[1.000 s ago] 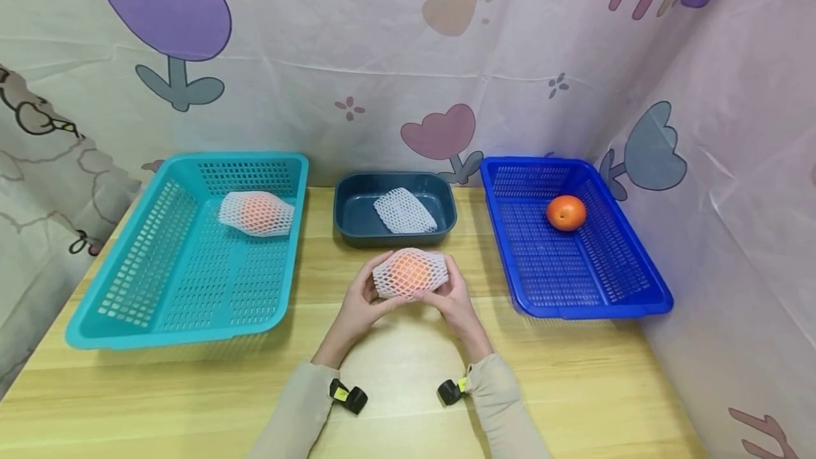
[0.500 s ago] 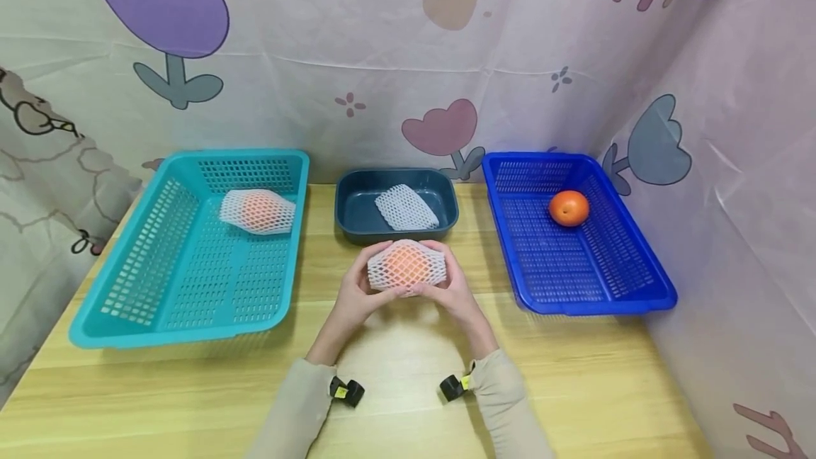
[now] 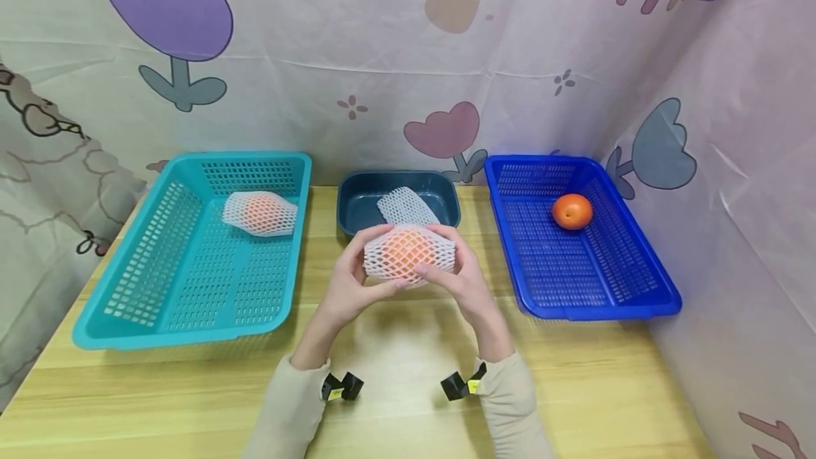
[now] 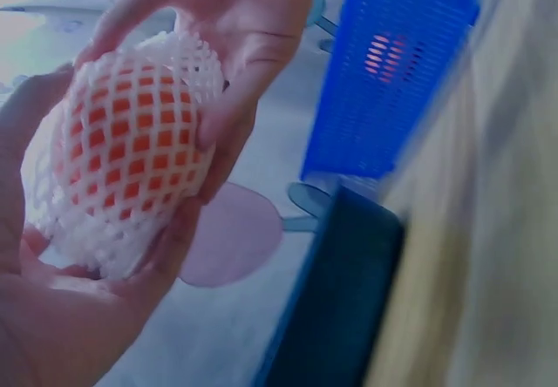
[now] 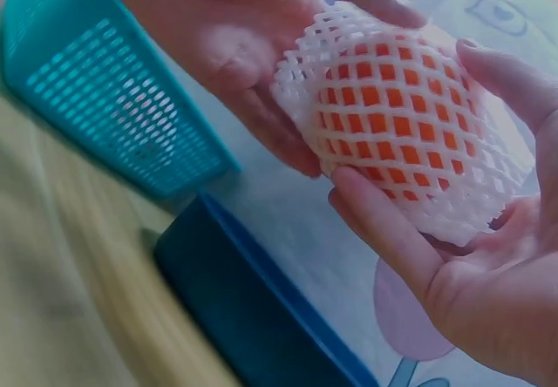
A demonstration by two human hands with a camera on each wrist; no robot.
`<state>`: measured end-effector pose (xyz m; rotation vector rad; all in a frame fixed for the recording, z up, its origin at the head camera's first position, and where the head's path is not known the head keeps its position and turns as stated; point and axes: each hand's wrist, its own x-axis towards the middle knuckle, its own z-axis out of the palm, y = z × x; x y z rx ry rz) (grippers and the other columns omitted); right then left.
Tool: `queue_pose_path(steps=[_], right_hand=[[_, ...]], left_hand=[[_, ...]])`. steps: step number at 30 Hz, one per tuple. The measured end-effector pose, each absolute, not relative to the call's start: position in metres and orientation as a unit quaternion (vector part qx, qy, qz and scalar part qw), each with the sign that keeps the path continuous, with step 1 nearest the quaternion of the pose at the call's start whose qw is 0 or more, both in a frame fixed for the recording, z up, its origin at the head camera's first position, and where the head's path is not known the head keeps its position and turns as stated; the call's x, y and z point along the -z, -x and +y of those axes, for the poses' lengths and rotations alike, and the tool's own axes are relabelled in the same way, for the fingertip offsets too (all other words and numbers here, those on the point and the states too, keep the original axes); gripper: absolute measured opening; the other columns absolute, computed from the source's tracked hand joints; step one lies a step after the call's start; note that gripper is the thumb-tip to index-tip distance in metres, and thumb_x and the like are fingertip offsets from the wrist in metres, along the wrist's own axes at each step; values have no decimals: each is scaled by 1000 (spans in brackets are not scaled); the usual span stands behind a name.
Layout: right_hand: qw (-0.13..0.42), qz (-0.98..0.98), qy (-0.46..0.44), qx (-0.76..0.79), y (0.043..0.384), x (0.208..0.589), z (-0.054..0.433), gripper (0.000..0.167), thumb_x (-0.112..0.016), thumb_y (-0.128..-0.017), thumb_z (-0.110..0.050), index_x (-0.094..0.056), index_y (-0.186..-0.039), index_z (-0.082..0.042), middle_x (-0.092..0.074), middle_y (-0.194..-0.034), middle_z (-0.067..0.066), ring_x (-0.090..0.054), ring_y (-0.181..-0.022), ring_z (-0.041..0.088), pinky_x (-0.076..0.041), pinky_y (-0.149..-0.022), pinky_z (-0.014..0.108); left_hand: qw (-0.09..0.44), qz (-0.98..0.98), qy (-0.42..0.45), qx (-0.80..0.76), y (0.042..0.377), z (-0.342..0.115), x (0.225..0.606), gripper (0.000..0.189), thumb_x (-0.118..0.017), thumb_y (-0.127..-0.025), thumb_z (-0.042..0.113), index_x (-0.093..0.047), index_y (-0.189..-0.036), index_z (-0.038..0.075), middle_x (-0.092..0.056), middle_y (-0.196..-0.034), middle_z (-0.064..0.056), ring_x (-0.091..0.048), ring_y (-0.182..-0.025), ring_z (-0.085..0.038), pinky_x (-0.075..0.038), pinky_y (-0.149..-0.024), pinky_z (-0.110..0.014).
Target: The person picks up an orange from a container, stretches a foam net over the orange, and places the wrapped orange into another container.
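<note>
A round orange fruit (image 3: 408,249) in a white foam net sleeve (image 3: 377,255) is held up between both hands at the middle of the head view. My left hand (image 3: 344,289) grips its left end, thumb along the near side. On the other end, my right hand (image 3: 470,282) curls its fingers behind and lays its thumb on the net's near face. Both wrist views show the mesh wrapped around the fruit (image 4: 131,143). Behind the hands, a dark teal tub (image 3: 357,207) contains a flat foam net (image 3: 405,205), partly hidden by the held fruit.
At left stands a turquoise basket (image 3: 89,328) with one net-wrapped fruit (image 3: 260,214) inside. A blue basket (image 3: 666,307) at right holds a bare orange fruit (image 3: 571,212). The wooden table (image 3: 395,416) backs onto a printed cloth (image 3: 287,112).
The hands have lifted the netted fruit slightly up and closer to the camera, so it now overlaps the tub's front edge. The right thumb has shifted up onto the net.
</note>
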<state>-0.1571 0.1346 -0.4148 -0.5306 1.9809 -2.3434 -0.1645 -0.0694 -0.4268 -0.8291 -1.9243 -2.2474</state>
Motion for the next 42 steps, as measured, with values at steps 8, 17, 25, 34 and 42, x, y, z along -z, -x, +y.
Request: queue_pose_path(steps=[8, 17, 25, 34, 42], right_hand=[[-11, 602, 215, 769, 154, 399, 131, 70, -79, -79, 1, -44, -140, 0, -46, -136, 18, -52, -113, 28, -56, -85, 30], [-1, 612, 205, 764, 146, 376, 131, 76, -80, -84, -25, -41, -145, -3, -43, -140, 16, -50, -117, 29, -55, -86, 31], [-9, 635, 156, 756, 140, 362, 132, 63, -76, -85, -20, -48, -139, -3, -51, -130, 16, -55, -108, 27, -56, -80, 30], [-44, 617, 159, 769, 135, 356, 130, 59, -73, -81, -4, -51, -135, 2, -55, -126, 15, -54, -107, 24, -53, -83, 27], [-53, 592, 172, 786, 135, 356, 130, 63, -71, -76, 9, -50, -136, 0, -53, -129, 16, -53, -109, 26, -53, -85, 29]], left_hand=[[5, -608, 233, 759, 155, -68, 406, 74, -74, -81, -11, -42, -146, 6, -45, -138, -15, -54, -114, -30, -57, -85, -35], [54, -601, 252, 757, 149, -68, 384, 74, -79, -77, -10, -46, -142, 4, -45, -138, -15, -52, -118, -32, -56, -89, -38], [69, -612, 276, 738, 147, -67, 378, 79, -80, -73, -14, -48, -142, 5, -44, -140, -13, -52, -119, -32, -55, -91, -39], [31, -618, 269, 738, 142, -68, 367, 73, -76, -80, -9, -46, -144, 9, -43, -144, -10, -49, -121, -31, -56, -89, -39], [3, -620, 248, 744, 138, -66, 365, 77, -73, -83, -9, -42, -149, 18, -39, -147, -6, -50, -120, -33, -57, -85, -44]])
